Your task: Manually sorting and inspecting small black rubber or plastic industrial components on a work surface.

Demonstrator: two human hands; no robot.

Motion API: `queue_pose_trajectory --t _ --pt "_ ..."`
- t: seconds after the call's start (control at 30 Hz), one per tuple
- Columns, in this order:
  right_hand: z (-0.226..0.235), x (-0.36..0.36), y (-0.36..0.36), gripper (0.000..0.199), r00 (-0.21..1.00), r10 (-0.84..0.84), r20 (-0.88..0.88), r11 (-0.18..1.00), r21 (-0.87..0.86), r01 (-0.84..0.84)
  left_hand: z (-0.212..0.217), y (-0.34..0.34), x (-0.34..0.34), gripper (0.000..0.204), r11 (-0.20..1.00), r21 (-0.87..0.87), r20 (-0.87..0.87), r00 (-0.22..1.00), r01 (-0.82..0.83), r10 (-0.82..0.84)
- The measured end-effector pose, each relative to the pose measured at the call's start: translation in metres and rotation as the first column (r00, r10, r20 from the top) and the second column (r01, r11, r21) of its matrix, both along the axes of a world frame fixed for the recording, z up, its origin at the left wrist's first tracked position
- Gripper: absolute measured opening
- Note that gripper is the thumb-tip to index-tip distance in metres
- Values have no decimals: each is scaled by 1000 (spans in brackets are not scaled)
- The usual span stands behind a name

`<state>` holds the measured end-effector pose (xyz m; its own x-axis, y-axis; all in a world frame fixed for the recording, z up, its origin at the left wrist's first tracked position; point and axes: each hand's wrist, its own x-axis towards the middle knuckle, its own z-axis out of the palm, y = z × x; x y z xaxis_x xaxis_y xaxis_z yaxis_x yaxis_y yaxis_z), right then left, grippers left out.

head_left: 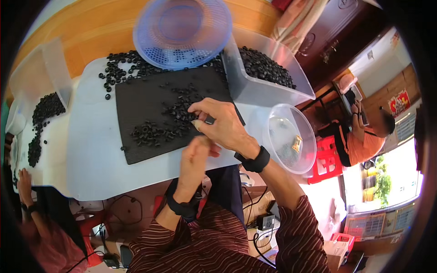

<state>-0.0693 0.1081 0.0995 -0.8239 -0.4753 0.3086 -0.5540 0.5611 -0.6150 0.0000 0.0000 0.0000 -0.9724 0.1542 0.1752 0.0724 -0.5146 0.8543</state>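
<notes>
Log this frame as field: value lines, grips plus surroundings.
Right grip: above dark mat, small black piece among its fingers
Left grip: blurred, by the mat's near edge; contents unclear
On mat: loose black pieces, heaped
Beyond mat: blue perforated basket
Right: clear rectangular bin of black pieces; round clear tub
Far left: another clear bin, black pieces

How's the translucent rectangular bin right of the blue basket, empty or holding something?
The translucent rectangular bin isn't empty: small black pieces are heaped inside. How deep they go, I cannot tell.
</notes>
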Motion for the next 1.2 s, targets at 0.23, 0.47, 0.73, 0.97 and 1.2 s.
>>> queue_pose_trajectory --t 0.23,0.47,0.73,0.97,1.2 --pt "-36 49 32 27 991 -135 22 928 -348 135 22 3 -3 28 929 369 224 967 27 -117" --pt "-48 73 40 28 973 -193 124 890 -396 227 12 5 -4 20 885 427 210 932 184 -295" --pt "-43 56 31 19 927 -132 350 841 -456 292 59 -18 27 19 965 191 193 957 180 -216" --pt "-10 32 -67 25 937 330 -113 926 -157 -344 92 -40 82 25 833 -147 -201 809 533 -553" --pt "-35 36 -144 16 866 490 -102 834 344 -431 101 -62 94 30 837 -193 -266 794 512 -547"
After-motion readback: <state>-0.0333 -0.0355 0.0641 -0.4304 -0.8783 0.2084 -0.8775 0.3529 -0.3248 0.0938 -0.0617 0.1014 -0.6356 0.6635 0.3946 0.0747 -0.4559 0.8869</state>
